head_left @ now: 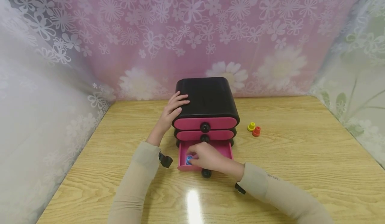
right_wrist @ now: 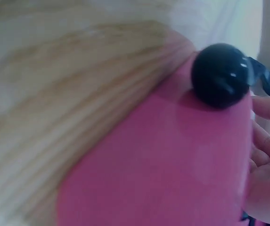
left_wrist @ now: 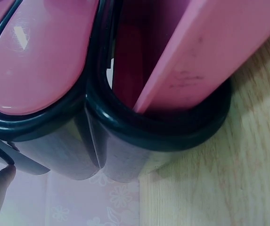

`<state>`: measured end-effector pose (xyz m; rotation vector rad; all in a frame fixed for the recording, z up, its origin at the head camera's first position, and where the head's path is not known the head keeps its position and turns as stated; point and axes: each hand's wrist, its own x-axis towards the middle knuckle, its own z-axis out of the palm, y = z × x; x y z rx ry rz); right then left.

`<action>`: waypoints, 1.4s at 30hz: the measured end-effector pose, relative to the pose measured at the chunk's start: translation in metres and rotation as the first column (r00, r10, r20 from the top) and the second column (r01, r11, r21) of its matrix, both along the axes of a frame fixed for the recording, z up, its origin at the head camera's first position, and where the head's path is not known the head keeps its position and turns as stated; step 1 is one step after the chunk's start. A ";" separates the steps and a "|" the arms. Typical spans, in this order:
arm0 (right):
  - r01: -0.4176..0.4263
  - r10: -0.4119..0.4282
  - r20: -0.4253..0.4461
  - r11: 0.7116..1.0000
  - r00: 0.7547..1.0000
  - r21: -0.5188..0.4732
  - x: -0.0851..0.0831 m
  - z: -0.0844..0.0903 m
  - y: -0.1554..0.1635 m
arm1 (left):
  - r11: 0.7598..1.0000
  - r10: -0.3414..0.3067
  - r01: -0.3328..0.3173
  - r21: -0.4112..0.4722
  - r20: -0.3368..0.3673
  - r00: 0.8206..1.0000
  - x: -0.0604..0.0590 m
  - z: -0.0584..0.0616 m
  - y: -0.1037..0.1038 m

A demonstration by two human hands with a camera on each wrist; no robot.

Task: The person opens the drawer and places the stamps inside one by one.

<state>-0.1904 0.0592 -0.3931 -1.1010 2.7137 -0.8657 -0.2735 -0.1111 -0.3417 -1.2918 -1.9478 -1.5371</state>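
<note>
- The left hand (head_left: 173,112) lies flat at about 11 o'clock of the view's centre, palm down, fingers straight and spread toward 2 o'clock.
- Its forearm, in a beige sleeve, runs back toward 7 o'clock.
- The right hand (head_left: 207,158) sits near 6 o'clock, knuckles up, fingers curled and pinching toward 9 o'clock.
- Its sleeved forearm trails toward 4 o'clock.

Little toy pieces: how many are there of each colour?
Blue piece, held by the right hand in the open drawer: 1
Yellow piece on the table: 1
Orange piece beside it: 1
Total: 3
</note>
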 end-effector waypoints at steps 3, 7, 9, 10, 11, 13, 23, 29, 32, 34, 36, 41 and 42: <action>0.005 -0.006 -0.008 1.000 1.000 -0.018 0.004 0.008 0.004 | 1.000 -0.002 0.002 0.002 -0.002 1.000 0.000 0.000 0.000; 0.020 -0.021 -0.010 0.999 1.000 -0.040 0.010 0.018 0.013 | 1.000 -0.003 0.003 0.000 -0.002 1.000 0.000 0.000 0.000; 0.030 -0.031 -0.012 0.998 0.999 -0.051 0.013 0.022 0.019 | 1.000 -0.001 0.001 -0.003 0.001 1.000 0.000 -0.001 0.000; 0.036 -0.037 -0.017 0.998 0.999 -0.054 0.013 0.023 0.022 | 1.000 0.000 0.000 -0.004 0.002 1.000 0.000 -0.001 0.000; 0.040 -0.042 -0.025 0.997 0.999 -0.058 0.014 0.024 0.025 | 1.000 0.001 -0.001 -0.004 0.003 1.000 0.000 -0.001 0.000; 0.056 -0.059 -0.049 0.996 0.997 -0.066 0.015 0.026 0.030 | 1.000 0.005 -0.005 -0.006 0.006 1.000 0.000 -0.001 0.000; 0.110 -0.125 -0.092 0.983 0.988 -0.150 0.016 0.030 0.062 | 1.000 0.001 -0.001 -0.002 0.027 1.000 0.000 -0.001 0.000; 0.184 -0.188 -0.018 0.971 0.982 -0.151 0.016 0.033 0.083 | 1.000 0.003 -0.003 0.003 0.030 1.000 0.000 -0.001 0.001; 0.217 -0.223 -0.022 0.964 0.975 -0.154 0.013 0.033 0.095 | 1.000 -0.001 0.001 0.009 0.024 1.000 0.000 -0.001 0.001; 0.242 -0.250 -0.039 0.958 0.967 -0.153 0.012 0.033 0.103 | 1.000 -0.003 0.003 0.011 0.021 1.000 -0.001 -0.001 0.001; 0.262 -0.273 -0.052 0.951 0.961 -0.165 0.010 0.033 0.111 | 1.000 -0.005 0.005 0.009 0.018 1.000 -0.001 0.000 0.001; 0.311 -0.320 -0.026 0.934 0.947 -0.177 0.004 0.031 0.132 | 1.000 -0.001 0.001 0.004 0.018 1.000 0.000 0.001 0.002; 0.325 -0.333 -0.016 0.929 0.943 -0.177 0.003 0.031 0.136 | 1.000 0.000 0.000 0.004 0.019 1.000 0.000 0.001 0.002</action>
